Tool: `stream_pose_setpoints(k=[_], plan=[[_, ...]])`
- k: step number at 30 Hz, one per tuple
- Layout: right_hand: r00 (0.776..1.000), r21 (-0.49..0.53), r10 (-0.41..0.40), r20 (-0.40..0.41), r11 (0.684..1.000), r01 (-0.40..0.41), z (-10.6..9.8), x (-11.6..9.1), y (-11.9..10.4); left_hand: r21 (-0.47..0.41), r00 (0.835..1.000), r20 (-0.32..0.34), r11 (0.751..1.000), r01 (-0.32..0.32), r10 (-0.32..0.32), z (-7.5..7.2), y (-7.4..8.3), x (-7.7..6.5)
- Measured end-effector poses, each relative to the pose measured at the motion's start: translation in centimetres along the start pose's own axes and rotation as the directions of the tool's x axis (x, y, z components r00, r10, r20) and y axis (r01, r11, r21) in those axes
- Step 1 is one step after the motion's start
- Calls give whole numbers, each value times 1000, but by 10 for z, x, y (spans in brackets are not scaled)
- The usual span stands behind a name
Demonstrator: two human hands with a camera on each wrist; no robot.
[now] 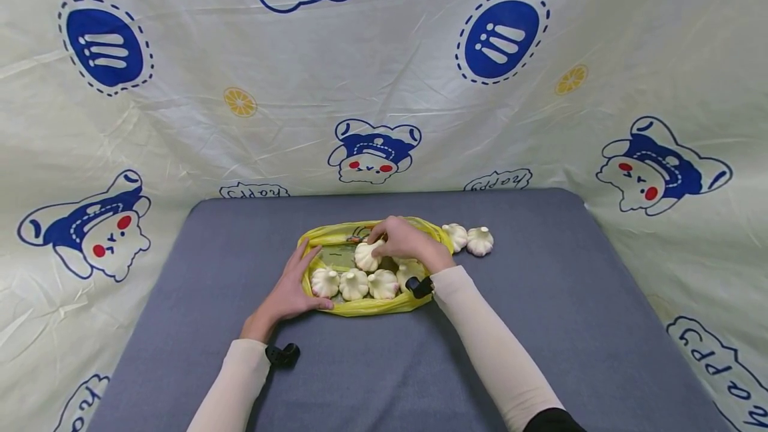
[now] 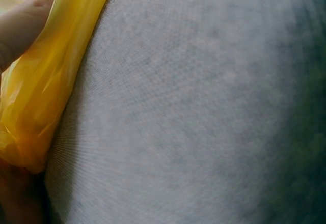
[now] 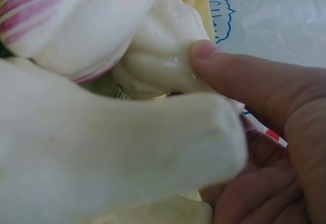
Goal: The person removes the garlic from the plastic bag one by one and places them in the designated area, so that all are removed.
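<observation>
A yellow plastic bag (image 1: 373,309) lies on the table with its mouth spread wide. Several white garlic bulbs stand in a row along its near side, among them one garlic bulb (image 1: 354,284) near the left end. My left hand (image 1: 292,291) holds the bag's left end, fingers spread along the far side and thumb over the near rim. Inside the bag, my right hand (image 1: 408,242) pinches another garlic bulb (image 1: 368,256) behind the row. The right thumb (image 3: 219,63) presses on that bulb in the right wrist view; the other fingers are partly hidden by nearer bulbs.
Two more bulbs, one outer garlic bulb (image 1: 480,241) and one garlic bulb (image 1: 457,237) against the bag, sit on the table to its right. A blue-grey cloth covers the table (image 1: 540,325). Behind it hangs a printed white sheet (image 1: 384,72).
</observation>
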State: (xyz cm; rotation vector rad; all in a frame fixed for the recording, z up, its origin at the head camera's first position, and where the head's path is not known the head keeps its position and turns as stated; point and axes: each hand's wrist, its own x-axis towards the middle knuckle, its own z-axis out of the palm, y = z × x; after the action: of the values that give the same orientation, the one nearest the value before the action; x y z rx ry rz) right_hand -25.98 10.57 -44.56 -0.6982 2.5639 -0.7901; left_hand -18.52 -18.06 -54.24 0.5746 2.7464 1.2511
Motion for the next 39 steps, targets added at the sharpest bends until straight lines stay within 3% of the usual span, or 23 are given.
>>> stream_pose_setpoints(k=[9,21,39], plan=[[999,86,12,-53,996,-7,3,-4,1,4,1000,10,1000,8,-8,0,1,0],[990,147,-24,-142,988,45,-3,-20,1,6,1000,11,1000,16,-16,-1,2,0],[939,217,20,-343,974,58,-19,-63,19,14,1000,6,1000,20,-20,0,1,-1]])
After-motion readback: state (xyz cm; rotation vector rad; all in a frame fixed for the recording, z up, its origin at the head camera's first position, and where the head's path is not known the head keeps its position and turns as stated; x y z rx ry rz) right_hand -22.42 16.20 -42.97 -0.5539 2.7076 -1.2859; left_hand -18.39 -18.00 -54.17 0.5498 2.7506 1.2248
